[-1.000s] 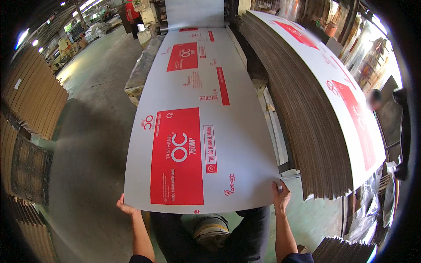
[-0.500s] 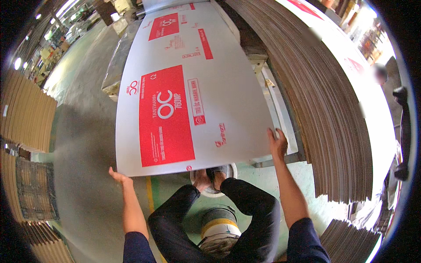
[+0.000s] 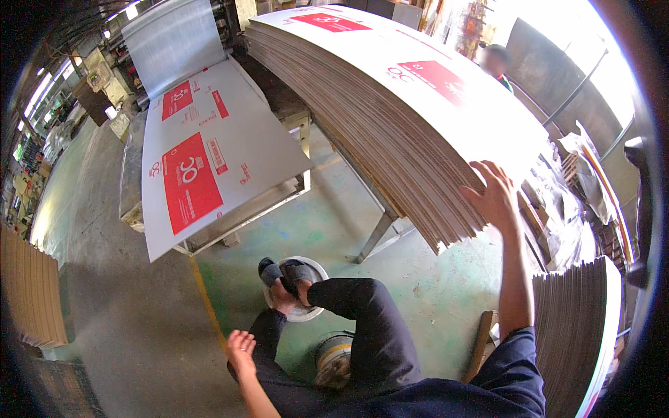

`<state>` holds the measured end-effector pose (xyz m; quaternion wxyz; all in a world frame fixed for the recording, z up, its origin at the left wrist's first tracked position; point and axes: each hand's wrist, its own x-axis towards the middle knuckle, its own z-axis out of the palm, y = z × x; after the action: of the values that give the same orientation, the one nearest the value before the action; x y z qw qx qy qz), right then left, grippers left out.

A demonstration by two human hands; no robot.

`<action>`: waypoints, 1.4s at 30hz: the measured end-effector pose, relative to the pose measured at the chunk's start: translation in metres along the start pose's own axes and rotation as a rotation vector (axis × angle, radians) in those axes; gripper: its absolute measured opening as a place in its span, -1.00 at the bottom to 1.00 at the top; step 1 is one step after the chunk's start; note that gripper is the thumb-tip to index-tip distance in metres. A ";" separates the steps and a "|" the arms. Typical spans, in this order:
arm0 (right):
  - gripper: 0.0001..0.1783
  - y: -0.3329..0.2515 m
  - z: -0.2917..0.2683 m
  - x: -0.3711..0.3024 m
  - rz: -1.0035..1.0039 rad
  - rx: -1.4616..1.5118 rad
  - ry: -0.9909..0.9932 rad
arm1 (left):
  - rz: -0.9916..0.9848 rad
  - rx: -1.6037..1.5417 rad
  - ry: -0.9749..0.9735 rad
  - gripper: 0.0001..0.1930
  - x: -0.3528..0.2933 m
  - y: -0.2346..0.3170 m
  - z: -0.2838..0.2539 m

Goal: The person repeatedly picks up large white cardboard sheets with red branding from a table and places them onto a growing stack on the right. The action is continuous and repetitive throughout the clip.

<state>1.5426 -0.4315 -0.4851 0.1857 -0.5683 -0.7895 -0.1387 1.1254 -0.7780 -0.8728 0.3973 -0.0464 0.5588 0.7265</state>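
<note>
A white cardboard sheet with red printed panels (image 3: pixel 209 174) lies on a low machine table (image 3: pixel 258 209), its near corner overhanging. My right hand (image 3: pixel 496 194) rests open against the near corner of a tall stack of printed cardboard sheets (image 3: pixel 397 118) on the right. My left hand (image 3: pixel 240 348) hangs open and empty low down, beside my left knee. My crossed legs in dark trousers are below, and my feet rest on a white round bucket lid (image 3: pixel 300 310).
Another person stands behind the tall stack at the upper right (image 3: pixel 496 63). A second stack of sheets (image 3: pixel 571 334) stands at the lower right. Brown cardboard piles (image 3: pixel 31 292) line the left. The green concrete floor (image 3: pixel 432 285) lies between the metal stand legs (image 3: pixel 376 233).
Both hands have let go of the printed sheet, which now lies on the machine table. My right hand moved to the tall stack; my left hand dropped to my knee.
</note>
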 end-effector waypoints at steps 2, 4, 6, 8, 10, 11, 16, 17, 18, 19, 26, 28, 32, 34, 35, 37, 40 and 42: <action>-0.44 0.052 -0.016 -0.024 0.104 0.068 -0.110 | -0.080 0.039 -0.078 -0.69 -0.055 -0.023 0.015; -0.48 0.090 -0.011 -0.042 0.081 0.206 -0.122 | -0.123 0.066 -0.082 -0.70 -0.098 -0.038 0.027; -0.48 0.118 0.003 -0.049 0.005 0.282 -0.122 | -0.136 0.081 -0.146 -0.72 -0.119 -0.049 0.042; -0.50 0.143 0.009 -0.054 0.004 0.302 -0.127 | -0.129 0.112 -0.219 -0.73 -0.135 -0.058 0.049; -0.53 0.166 0.011 -0.056 -0.006 0.288 -0.123 | -0.122 0.120 -0.261 -0.72 -0.142 -0.065 0.051; -0.54 0.176 0.010 -0.056 0.050 0.308 -0.135 | -0.104 0.136 -0.236 -0.72 -0.143 -0.068 0.050; -0.32 0.211 0.019 -0.057 -0.036 -0.125 -0.295 | -0.011 0.150 -0.198 -0.73 -0.146 -0.071 0.029; -0.21 0.213 0.023 -0.057 -0.097 -0.226 -0.354 | -0.037 0.161 -0.161 -0.74 -0.145 -0.071 0.023; -0.31 0.211 0.026 -0.053 -0.093 -0.286 -0.340 | -0.021 0.160 -0.180 -0.74 -0.146 -0.069 0.020; -0.36 0.205 0.027 -0.050 -0.003 -0.364 -0.307 | -0.017 0.170 -0.177 -0.74 -0.146 -0.067 0.018; -0.63 0.033 -0.026 -0.121 -0.573 -0.466 -0.015 | 0.190 0.015 -0.510 -0.63 -0.171 -0.021 0.115; -0.72 -0.025 -0.048 -0.173 -0.988 0.096 0.047 | 0.204 -0.193 -0.739 -0.48 -0.182 -0.002 0.166; -0.70 -0.012 -0.075 -0.203 -0.779 0.245 0.318 | 0.182 -0.440 -0.746 -0.47 -0.183 0.043 0.208; -0.68 0.047 -0.053 -0.174 -0.301 0.299 0.308 | 0.253 -0.416 -0.673 -0.49 -0.166 0.062 0.206; -0.62 0.078 -0.036 -0.159 -0.167 0.301 0.297 | 0.225 -0.374 -0.507 -0.49 -0.150 0.074 0.202; -0.47 0.129 0.003 -0.145 0.103 0.083 0.215 | 0.393 -0.501 -0.129 -0.45 -0.108 0.102 0.189; -0.45 0.155 0.050 -0.184 0.078 0.546 -0.113 | 0.483 -0.483 -0.114 -0.55 -0.058 0.123 0.128; -0.55 0.129 0.066 -0.236 0.195 1.058 -0.320 | 0.519 -0.486 -0.096 -0.58 -0.044 0.126 0.072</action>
<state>1.7229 -0.5621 -0.6491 0.3353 -0.4821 -0.7136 0.3820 1.1027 -0.7474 -0.7259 0.2026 0.0380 0.3437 0.9162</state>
